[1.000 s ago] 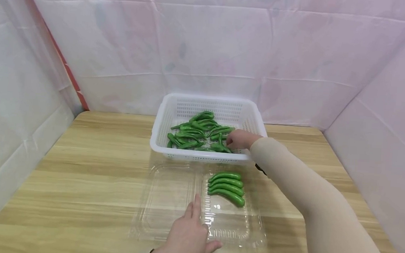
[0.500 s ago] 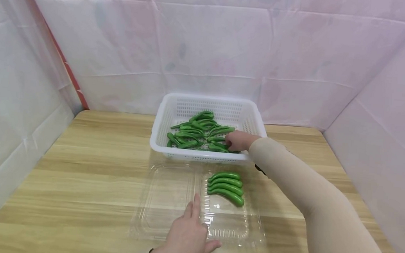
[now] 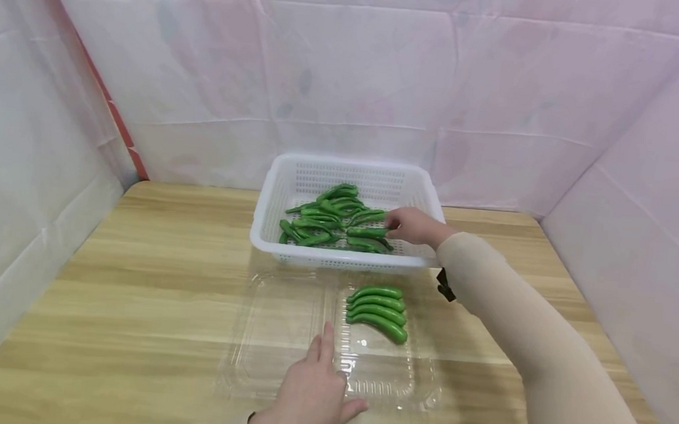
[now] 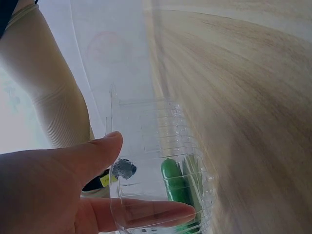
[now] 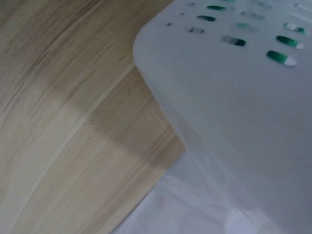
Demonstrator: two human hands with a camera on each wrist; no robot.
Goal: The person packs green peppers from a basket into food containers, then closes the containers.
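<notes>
My right hand (image 3: 414, 226) reaches over the right side of the white basket (image 3: 348, 257). Its curled fingers are at the right end of a green pepper (image 3: 367, 232) and appear to pinch it; the fingertips are partly hidden. More green peppers (image 3: 321, 216) lie in a loose pile to the left. In front, a clear plastic clamshell box (image 3: 378, 372) lies unfolded, with several green peppers (image 3: 381, 310) side by side in its right half. My left hand (image 3: 310, 394) rests on the box near its middle fold, fingers straight and thumb spread.
The basket's slotted outer wall (image 5: 234, 87) fills much of the right wrist view. Wooden tabletop (image 3: 131, 309) extends around the box and basket. Pale patterned sheeting (image 3: 361, 75) hangs behind the table and along both sides.
My right hand has shifted slightly back and to the right inside the basket, away from the peppers near the front rim, which have moved a little. The left hand stays nearly still.
</notes>
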